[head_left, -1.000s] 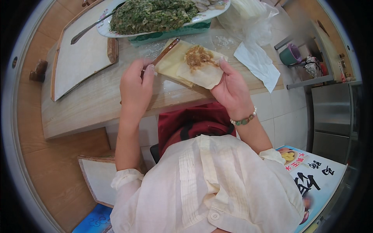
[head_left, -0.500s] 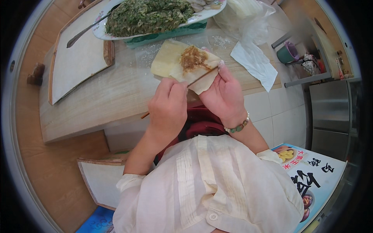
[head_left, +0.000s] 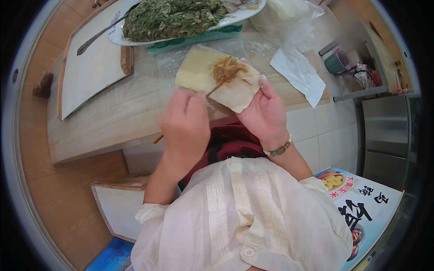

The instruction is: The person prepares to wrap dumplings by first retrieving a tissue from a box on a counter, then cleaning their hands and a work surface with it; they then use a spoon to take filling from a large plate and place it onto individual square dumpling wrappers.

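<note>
My right hand (head_left: 264, 110) supports a thin, pale dough wrapper (head_left: 237, 94) from below, its thumb along the right edge. Brown, moist filling (head_left: 228, 71) is smeared over the wrapper's upper part. A thin brown stick (head_left: 218, 86) is gripped in my closed left hand (head_left: 187, 124), slightly blurred; its tip is at the lower edge of the filling, and its other end pokes out below the fist. Next to the wrapper, on its left, lies a yellowish square of dough (head_left: 194, 67), partly overlapped by it. The fingers of my right hand beneath the wrapper are mostly hidden.
Behind the dough, a patterned plate (head_left: 246, 13) of chopped green filling (head_left: 174, 20) rests on a green container (head_left: 194, 41), with a spoon handle (head_left: 97, 38) jutting left. A white wood-edged board (head_left: 90, 67) is at left; white paper (head_left: 299, 74) and a plastic bag (head_left: 289, 22) at right.
My left hand has moved left and drawn the stick back from the wrapper's right edge toward its left side. The brown filling appears more spread out.
</note>
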Motion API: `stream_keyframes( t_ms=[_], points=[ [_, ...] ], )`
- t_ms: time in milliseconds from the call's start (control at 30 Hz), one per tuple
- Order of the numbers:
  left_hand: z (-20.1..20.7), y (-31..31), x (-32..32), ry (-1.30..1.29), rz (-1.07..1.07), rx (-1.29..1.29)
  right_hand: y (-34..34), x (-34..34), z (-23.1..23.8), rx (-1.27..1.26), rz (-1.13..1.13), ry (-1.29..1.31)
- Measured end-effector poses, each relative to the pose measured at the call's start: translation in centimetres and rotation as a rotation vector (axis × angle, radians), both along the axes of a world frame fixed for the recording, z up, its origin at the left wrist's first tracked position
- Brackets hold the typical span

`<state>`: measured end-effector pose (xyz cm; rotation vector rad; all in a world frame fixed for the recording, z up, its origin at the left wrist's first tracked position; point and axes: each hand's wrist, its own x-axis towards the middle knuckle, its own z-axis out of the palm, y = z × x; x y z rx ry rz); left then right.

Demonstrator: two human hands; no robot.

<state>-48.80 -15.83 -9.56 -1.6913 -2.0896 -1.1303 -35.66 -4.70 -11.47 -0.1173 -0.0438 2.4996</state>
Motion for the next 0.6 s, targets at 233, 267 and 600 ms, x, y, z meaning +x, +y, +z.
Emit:
stream_keyframes(
  t_ms=[233,267,600],
  points=[
    [-0.6,1.2,1.4,0.051,-0.004,-0.011,0.2,0.5,-0.3,-0.040,0.023,0.046],
    [-0.6,1.3,1.3,0.054,0.012,-0.014,0.2,0.5,-0.3,-0.034,0.025,0.040],
    [-0.7,0.1,-0.1,0.065,-0.036,0.027,0.2,-0.1,0.2,0.004,0.024,-0.044]
  ],
)
